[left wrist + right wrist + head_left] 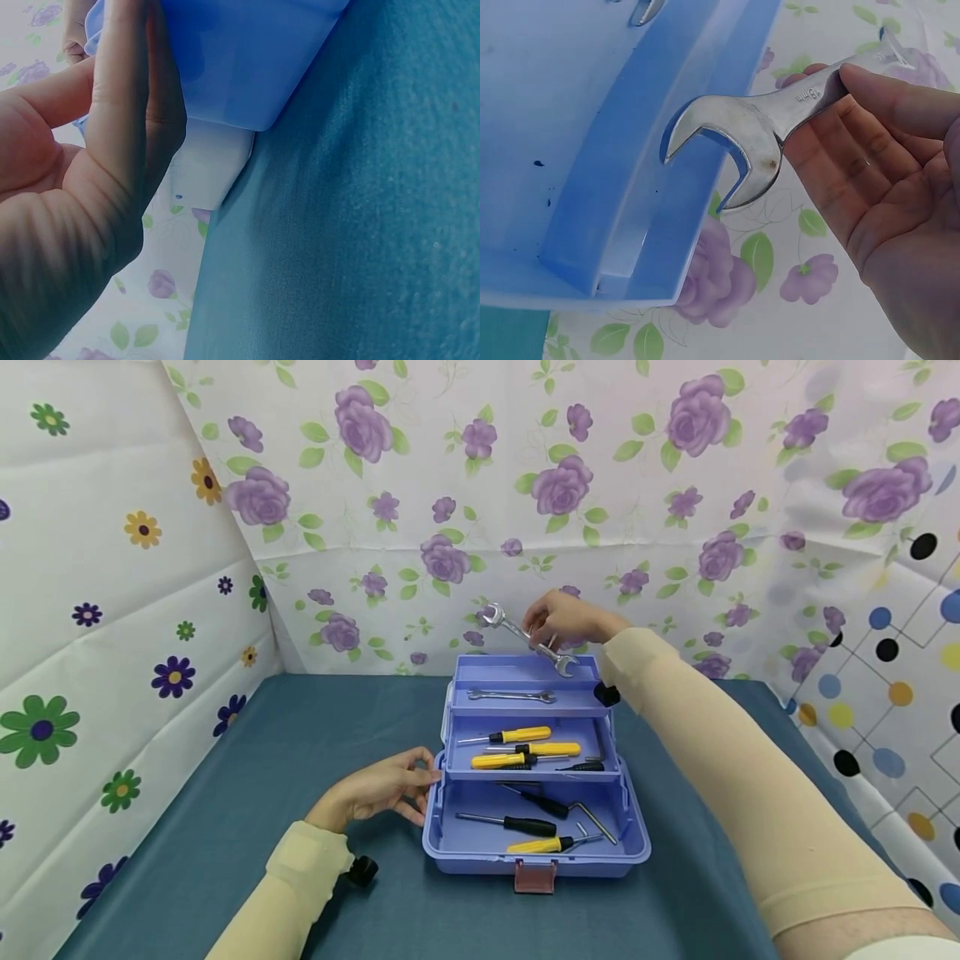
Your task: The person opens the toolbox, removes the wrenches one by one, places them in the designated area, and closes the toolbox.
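My right hand (pixel 566 617) pinches a silver open-ended wrench (pixel 517 631) above the back of a blue toolbox (pixel 480 865). Its large open jaw shows close up in the right wrist view, beside the top tray's edge. A second, slimmer wrench (pixel 512 696) lies in the top tray (pixel 525 670). My left hand (pixel 382 787) holds the toolbox's left rim. In the left wrist view its fingers (pixel 124 90) lie along the outer wall; the fingertips are partly hidden.
Yellow-handled screwdrivers (pixel 551 748) lie in the middle tray. The bottom compartment holds a black-handled screwdriver (pixel 528 825), a yellow-handled screwdriver (pixel 536 846) and a hex key (pixel 596 823). A reddish latch (pixel 535 878) hangs at the front. Floral cloth (pixel 442 560) stands behind the teal-covered table (pixel 360 710).
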A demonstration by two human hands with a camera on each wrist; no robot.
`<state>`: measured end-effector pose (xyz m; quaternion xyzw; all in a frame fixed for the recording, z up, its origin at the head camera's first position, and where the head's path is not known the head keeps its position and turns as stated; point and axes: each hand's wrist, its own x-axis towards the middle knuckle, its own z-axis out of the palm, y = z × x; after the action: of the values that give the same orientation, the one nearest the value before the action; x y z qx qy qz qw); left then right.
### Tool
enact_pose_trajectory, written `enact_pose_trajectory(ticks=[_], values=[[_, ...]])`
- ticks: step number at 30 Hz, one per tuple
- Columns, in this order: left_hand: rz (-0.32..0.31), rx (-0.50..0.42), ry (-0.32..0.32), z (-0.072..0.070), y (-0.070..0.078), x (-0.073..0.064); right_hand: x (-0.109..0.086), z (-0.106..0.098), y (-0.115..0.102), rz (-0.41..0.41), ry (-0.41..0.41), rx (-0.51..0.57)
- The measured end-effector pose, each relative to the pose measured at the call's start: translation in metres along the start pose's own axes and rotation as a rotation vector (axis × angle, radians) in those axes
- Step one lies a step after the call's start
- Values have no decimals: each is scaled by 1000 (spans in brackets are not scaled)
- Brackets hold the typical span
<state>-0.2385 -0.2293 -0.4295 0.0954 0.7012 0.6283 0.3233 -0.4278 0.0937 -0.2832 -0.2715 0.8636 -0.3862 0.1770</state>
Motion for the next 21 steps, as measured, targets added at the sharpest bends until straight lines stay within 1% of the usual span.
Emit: enact_pose_trajectory(ticks=[12,16,21], values=[[7,3,-4,1,0,-1,-3,-7,7,14,92,147],[2,1,-2,0,0,0,-5,-9,8,15,146,170],[-2,-2,-4,-1,0,0,-6,-13,8,13,170,200]])
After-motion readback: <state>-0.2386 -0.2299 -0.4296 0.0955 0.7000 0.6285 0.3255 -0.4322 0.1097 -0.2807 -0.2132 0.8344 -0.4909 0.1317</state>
